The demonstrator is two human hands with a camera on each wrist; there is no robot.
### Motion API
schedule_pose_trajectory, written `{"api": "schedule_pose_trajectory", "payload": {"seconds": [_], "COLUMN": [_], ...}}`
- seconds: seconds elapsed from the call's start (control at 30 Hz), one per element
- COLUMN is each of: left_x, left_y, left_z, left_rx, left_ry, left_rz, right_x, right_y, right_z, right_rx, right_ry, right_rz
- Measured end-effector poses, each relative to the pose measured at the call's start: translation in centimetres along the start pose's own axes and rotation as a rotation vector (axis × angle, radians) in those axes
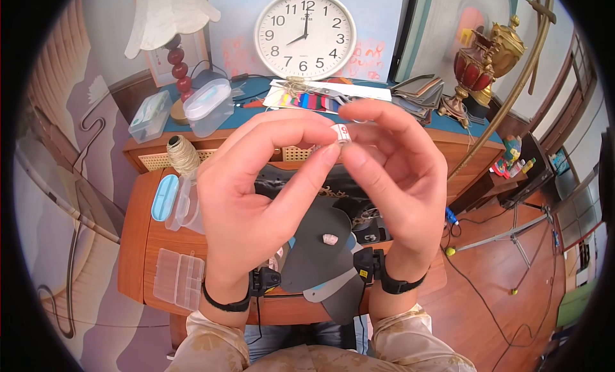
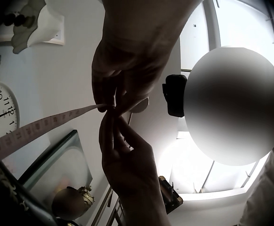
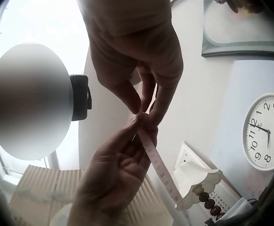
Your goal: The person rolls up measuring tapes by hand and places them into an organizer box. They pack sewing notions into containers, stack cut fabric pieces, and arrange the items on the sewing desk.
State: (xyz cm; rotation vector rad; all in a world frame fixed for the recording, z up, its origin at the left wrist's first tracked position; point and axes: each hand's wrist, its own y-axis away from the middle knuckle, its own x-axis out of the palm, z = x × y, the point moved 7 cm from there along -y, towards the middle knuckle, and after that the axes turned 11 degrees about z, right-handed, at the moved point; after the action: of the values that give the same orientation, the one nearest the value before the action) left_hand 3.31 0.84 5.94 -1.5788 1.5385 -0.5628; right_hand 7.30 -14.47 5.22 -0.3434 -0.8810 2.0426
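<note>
High in front of the chest, both hands meet at the fingertips on a white measuring tape (image 1: pixel 341 132) with a red printed number. My left hand (image 1: pixel 256 186) pinches it between thumb and forefinger. The right hand (image 1: pixel 400 173) holds the same end, its thumb and index fingertip against the left fingertips. From the pinch the tape (image 2: pixel 38 129) slants away in a strip in the left wrist view; the right wrist view also shows the tape strip (image 3: pixel 161 172). Below the hands, a small pale rolled piece (image 1: pixel 330 239) with reddish marks lies over dark grey sheets (image 1: pixel 312 263).
A desk (image 1: pixel 144 244) bears a clear compartment box (image 1: pixel 179 279), a blue case (image 1: pixel 165 198) and a cone of twine (image 1: pixel 180 154). On the blue-topped shelf behind are a wall clock (image 1: pixel 305 35), a lamp (image 1: pixel 170 19), scissors (image 1: pixel 333 93) and clear containers (image 1: pixel 210 106).
</note>
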Motion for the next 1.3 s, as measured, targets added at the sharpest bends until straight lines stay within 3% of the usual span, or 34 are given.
{"api": "schedule_pose_trajectory", "payload": {"seconds": [0.07, 0.13, 0.27, 0.53, 0.8, 1.03, 1.13, 1.23, 1.3], "left_x": [0.1, 0.2, 0.2, 0.3, 0.2, 0.3, 0.2, -0.1, -0.1], "left_y": [0.1, 0.4, 0.6, 0.5, 0.6, 0.6, 0.6, 0.6, 0.7], "left_z": [-0.2, 0.7, 1.2, 1.0, 1.1, 1.1, 1.2, 1.2, 1.2], "left_rx": [0.002, -0.182, -0.207, -0.303, -0.261, -0.244, -0.246, -0.217, -0.218], "left_ry": [0.007, 0.315, 0.403, 0.537, 0.442, 0.453, 0.432, 0.416, 0.418], "left_rz": [0.008, -0.034, 0.007, -0.024, 0.007, -0.011, -0.013, -0.014, -0.016], "right_x": [-0.1, 0.6, 1.1, 0.8, 1.0, 0.8, 1.3, 0.6, 1.2], "right_y": [-0.1, -0.3, 0.0, 0.0, -0.2, -0.1, -0.1, -0.5, -0.1], "right_z": [0.6, 1.8, 2.3, 2.8, 2.5, 2.5, 2.9, 2.3, 2.5], "right_rx": [-0.049, -0.185, -0.270, -0.383, -0.322, -0.380, -0.369, -0.244, -0.457], "right_ry": [0.153, 0.582, 0.736, 0.854, 0.786, 0.857, 0.849, 0.654, 0.915], "right_rz": [0.020, 0.191, 0.138, 0.058, 0.031, 0.085, 0.043, 0.012, 0.180]}}
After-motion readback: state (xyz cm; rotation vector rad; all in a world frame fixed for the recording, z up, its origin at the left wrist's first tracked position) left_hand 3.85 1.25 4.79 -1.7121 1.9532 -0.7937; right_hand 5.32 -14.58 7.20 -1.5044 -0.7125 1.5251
